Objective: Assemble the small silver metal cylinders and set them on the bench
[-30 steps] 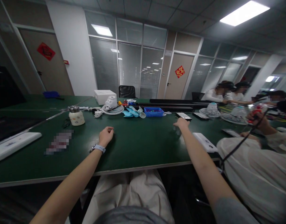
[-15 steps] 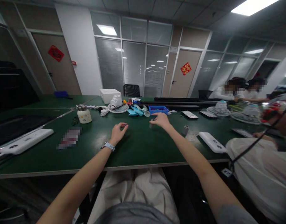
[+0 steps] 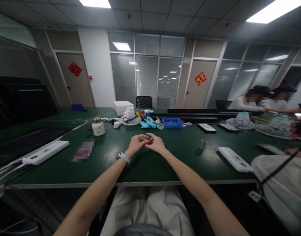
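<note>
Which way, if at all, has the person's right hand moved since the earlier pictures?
Yes. Against the blue basket, the right hand has moved left: it was right of the basket, now mostly left of it.

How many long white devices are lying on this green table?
2: one white device left of the left hand, another white device right of the right hand. Others may be hidden.

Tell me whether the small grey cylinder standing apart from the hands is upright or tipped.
Upright: the small grey cylinder stands on end on the green table, round top uppermost, clear of the right hand.
</note>
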`<state>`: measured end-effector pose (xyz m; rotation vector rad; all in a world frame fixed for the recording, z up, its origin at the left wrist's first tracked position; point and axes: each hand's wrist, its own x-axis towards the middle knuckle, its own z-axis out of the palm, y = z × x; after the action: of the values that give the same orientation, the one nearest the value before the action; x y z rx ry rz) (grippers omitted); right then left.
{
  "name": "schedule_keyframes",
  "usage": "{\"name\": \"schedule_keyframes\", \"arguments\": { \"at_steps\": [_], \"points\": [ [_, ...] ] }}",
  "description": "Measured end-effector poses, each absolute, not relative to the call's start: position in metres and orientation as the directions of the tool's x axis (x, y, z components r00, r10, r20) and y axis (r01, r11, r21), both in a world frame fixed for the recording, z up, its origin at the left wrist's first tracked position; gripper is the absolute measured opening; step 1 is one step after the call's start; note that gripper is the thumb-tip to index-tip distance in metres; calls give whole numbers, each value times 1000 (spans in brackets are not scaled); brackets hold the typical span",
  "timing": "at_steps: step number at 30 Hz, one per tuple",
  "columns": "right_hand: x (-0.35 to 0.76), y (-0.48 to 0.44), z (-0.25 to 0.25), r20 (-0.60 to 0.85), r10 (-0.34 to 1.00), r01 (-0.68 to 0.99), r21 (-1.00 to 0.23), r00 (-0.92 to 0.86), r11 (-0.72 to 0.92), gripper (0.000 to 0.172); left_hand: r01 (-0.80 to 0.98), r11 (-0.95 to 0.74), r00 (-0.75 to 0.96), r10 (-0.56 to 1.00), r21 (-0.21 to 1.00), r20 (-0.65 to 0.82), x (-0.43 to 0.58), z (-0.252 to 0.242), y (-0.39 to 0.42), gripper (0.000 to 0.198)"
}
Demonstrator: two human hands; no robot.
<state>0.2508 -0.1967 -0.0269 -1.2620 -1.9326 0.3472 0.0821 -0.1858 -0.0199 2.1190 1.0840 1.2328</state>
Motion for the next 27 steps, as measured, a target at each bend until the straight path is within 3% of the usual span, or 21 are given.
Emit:
{"name": "schedule_keyframes", "arguments": {
  "at_steps": [5,10,16,21,24,27],
  "points": [
    [255,-188,-52,387,908,383,-823,-163,419,82,390,-563,115,815,728,568,66,-28,-172,38],
    [256,-186,-62,297,944,289,-900,-142,327,82,503,-440,159,893,744,420,35,-52,-156,47],
    [252,-187,-66,331,928,346,-862,-171,371,71,642,-391,234,919,659,317,29,-61,-150,43],
    [248,-188,-64,318,935,395,-847,-158,355,58,599,-352,133,929,719,344,30,-62,-150,50],
    [252,-185,-59,246,958,280,-919,-148,279,43,606,-273,-31,930,747,366,29,-62,-148,43],
    [263,-179,-51,113,989,7,-993,-95,114,28,629,-214,-115,925,747,362,28,-62,-148,37]
  ]
}}
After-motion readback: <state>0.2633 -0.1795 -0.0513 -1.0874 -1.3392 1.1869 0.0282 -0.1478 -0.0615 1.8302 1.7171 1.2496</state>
